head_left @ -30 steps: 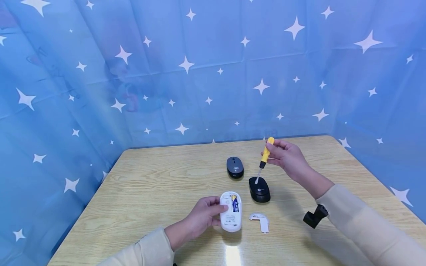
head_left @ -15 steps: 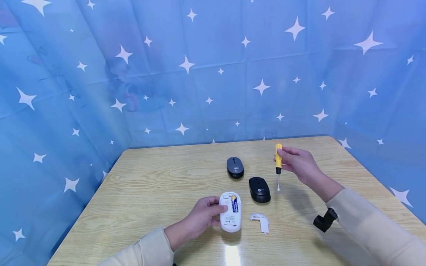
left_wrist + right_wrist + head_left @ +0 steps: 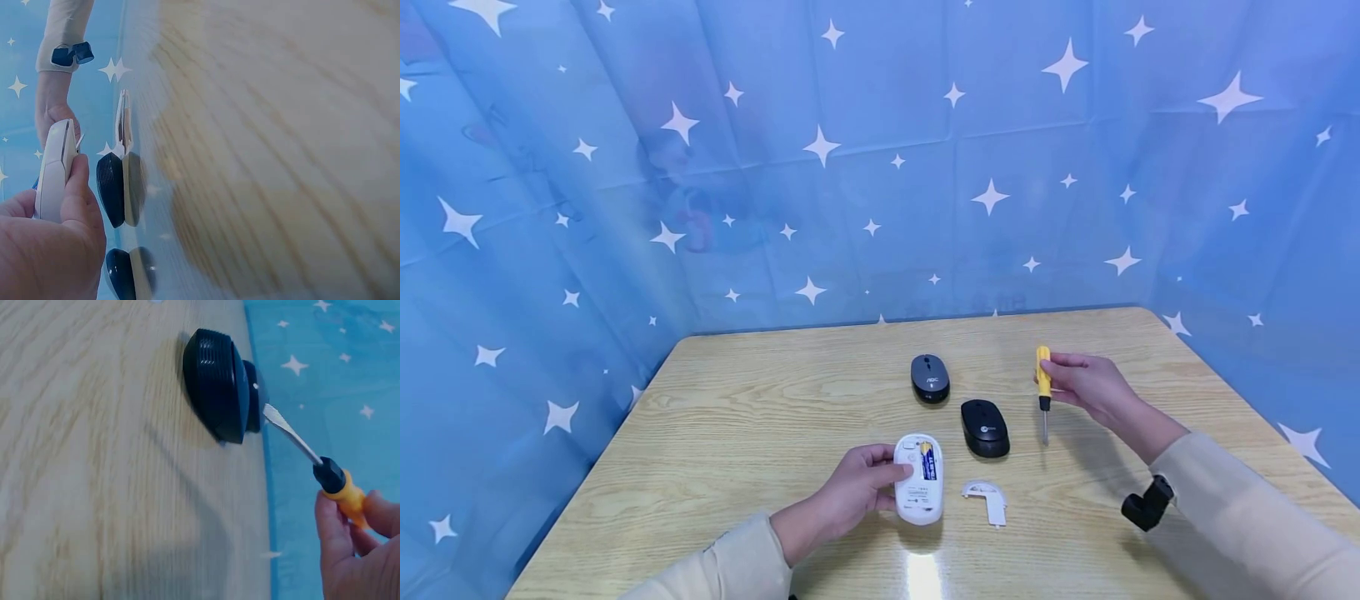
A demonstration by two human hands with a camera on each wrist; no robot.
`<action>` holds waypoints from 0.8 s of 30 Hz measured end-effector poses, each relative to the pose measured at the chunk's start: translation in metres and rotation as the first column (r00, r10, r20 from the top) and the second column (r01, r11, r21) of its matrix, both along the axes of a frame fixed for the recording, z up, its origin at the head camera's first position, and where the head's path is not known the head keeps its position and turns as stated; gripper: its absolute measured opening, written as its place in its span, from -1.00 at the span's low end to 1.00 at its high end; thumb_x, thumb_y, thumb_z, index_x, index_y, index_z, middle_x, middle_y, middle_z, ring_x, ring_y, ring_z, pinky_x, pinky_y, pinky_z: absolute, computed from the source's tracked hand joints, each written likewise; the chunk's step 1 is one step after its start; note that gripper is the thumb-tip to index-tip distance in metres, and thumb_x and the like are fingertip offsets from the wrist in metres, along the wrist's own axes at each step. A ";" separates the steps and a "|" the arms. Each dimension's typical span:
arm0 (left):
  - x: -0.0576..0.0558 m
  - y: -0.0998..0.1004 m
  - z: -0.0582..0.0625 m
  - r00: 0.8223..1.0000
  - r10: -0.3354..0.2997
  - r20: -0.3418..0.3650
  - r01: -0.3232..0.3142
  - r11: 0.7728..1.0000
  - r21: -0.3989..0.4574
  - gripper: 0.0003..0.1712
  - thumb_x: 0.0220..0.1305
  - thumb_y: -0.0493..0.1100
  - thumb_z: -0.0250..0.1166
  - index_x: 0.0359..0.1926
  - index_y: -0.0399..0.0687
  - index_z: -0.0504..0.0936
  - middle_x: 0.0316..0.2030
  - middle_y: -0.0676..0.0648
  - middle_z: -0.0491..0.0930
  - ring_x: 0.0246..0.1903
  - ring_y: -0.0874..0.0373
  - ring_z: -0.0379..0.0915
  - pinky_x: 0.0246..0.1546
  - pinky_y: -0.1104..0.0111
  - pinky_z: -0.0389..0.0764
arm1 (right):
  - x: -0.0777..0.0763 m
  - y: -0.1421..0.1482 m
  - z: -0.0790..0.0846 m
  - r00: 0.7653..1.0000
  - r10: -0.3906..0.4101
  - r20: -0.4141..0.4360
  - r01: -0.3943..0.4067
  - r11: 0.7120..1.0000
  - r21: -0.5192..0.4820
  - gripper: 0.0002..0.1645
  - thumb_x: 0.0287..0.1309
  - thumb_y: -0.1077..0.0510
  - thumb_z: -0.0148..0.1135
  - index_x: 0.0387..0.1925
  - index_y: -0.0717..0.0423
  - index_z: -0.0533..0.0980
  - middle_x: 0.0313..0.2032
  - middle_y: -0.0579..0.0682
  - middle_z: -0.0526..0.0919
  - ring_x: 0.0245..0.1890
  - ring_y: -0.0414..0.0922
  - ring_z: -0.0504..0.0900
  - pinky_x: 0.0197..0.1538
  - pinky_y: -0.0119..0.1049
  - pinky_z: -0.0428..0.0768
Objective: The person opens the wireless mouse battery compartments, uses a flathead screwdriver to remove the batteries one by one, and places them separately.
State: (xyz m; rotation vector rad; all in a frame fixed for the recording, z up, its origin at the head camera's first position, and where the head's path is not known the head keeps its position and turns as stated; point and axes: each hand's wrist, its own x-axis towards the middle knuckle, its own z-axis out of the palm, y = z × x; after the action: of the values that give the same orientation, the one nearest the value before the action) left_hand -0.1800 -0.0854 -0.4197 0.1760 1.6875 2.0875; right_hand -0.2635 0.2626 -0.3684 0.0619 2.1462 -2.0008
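The left hand is pinching a white computer mouse at the lower centre of the head view, its thumb lying over the underside and its other fingers partly disappearing behind the shell. The right hand, at centre right, is closing thumb and fingers around the yellow handle of a flat-blade screwdriver, whose blade is pointing down and hanging above the wood; in the right wrist view the fingers are hiding the handle's far end. In the left wrist view the white mouse is covering most of that tool. Seen from the head, the mouse is showing its bottom, with a blue-and-gold battery lying in the uncovered slot; the printing beside it is too small to read. Just right of it, a white battery cover is lying loose. Above that, a black mouse is resting, its logo blurred, and higher up a dark grey mouse is showing "AOC". All are sitting on a pale wood-grain table, which is catching a bright glare at bottom centre, the frame cutting off its near edge. Behind, a creased blue curtain with white stars is filling the upper frame.
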 end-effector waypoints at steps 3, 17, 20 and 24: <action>0.000 0.000 0.000 1.000 0.000 -0.003 0.000 1.000 -0.001 -0.60 0.25 -0.36 0.22 0.08 -0.52 0.45 -0.14 -0.23 0.57 -0.21 0.00 0.61 -0.19 0.17 0.70 | -0.001 0.005 -0.004 1.000 0.024 0.011 -0.024 1.000 0.011 -0.25 0.42 0.20 0.03 0.41 0.47 -0.04 -0.20 -0.08 0.62 -0.22 -0.28 0.65 -0.04 -0.32 0.65; 0.000 0.000 -0.002 1.000 0.017 -0.002 -0.017 1.000 0.000 -0.61 0.26 -0.36 0.21 0.07 -0.50 0.46 -0.15 -0.20 0.57 -0.21 0.01 0.61 -0.19 0.16 0.70 | -0.005 0.016 -0.024 0.996 0.047 0.081 -0.053 0.996 0.070 -0.25 0.38 0.22 0.10 0.36 0.57 0.01 -0.27 -0.05 0.63 -0.29 -0.21 0.66 -0.10 -0.30 0.68; -0.001 0.000 -0.002 1.000 0.014 -0.002 -0.014 1.000 0.003 -0.60 0.26 -0.36 0.21 0.08 -0.51 0.45 -0.14 -0.21 0.57 -0.20 0.00 0.60 -0.18 0.15 0.70 | -0.006 0.017 -0.027 0.995 0.031 0.093 -0.039 0.996 0.083 -0.25 0.36 0.21 0.13 0.35 0.58 0.04 -0.31 -0.07 0.64 -0.32 -0.20 0.66 -0.14 -0.32 0.69; -0.001 -0.001 -0.003 1.000 0.015 -0.001 -0.015 1.000 0.002 -0.60 0.26 -0.37 0.21 0.08 -0.51 0.45 -0.15 -0.21 0.57 -0.20 0.00 0.61 -0.19 0.15 0.70 | -0.008 0.017 -0.033 0.995 0.016 0.101 -0.026 0.995 0.094 -0.26 0.34 0.22 0.14 0.34 0.58 0.07 -0.34 -0.07 0.65 -0.34 -0.19 0.67 -0.17 -0.32 0.69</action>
State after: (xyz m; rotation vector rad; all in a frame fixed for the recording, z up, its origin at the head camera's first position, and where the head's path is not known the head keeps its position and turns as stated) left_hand -0.1809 -0.0860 -0.4223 0.1659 1.6921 2.1010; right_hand -0.2716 0.2794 -0.4017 0.1508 2.1687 -1.8419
